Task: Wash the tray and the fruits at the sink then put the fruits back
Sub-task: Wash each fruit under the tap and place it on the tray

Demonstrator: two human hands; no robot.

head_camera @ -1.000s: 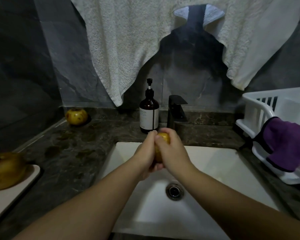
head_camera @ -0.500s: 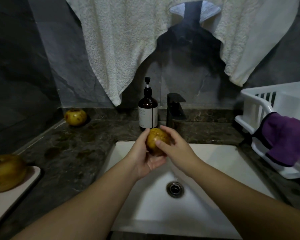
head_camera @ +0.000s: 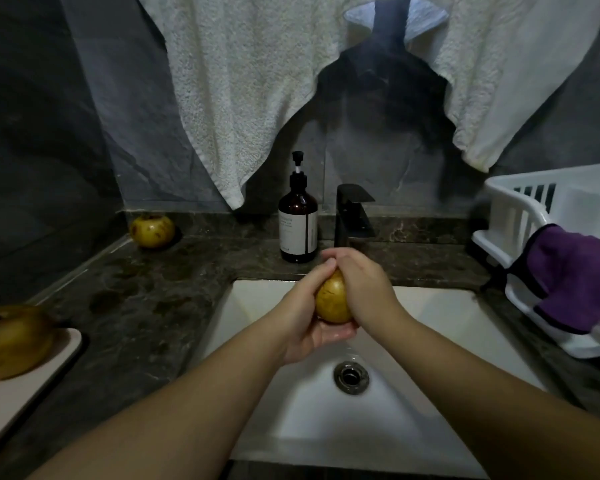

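Head view, largest to smallest. Dark marbled countertop point(head_camera: 146, 303), running round three sides of the basin. White rectangular sink point(head_camera: 430, 344), set into the countertop at centre, round metal drain point(head_camera: 351, 377) in its floor. White towel point(head_camera: 243, 98), hanging over the back wall, lower corner just above and left of the soap bottle. White plastic dish rack point(head_camera: 513, 216) at far right on the countertop, purple cloth point(head_camera: 575, 282) draped over its near rim. Pale tray point(head_camera: 18, 400) at lower left edge of the countertop, partly out of frame, bearing one large brownish-yellow fruit point(head_camera: 13, 341) on its far end. Left hand point(head_camera: 309, 317), over the sink, palm up beneath the held fruit, fingers curled up round its left side. Right hand point(head_camera: 364, 289), over the sink, fingers wrapped over the top and right side of the same fruit, fingertips touching those of the left hand. Amber pump soap bottle point(head_camera: 298, 226), upright on the back ledge, just left of the tap. Black square tap point(head_camera: 352, 216), behind the hands, spout toward the basin. Small yellow spotted fruit point(head_camera: 152, 231), alone in the back left corner of the countertop. Held fruit point(head_camera: 331, 301), yellow-brown, clasped between both hands above the basin, forward of the drain.
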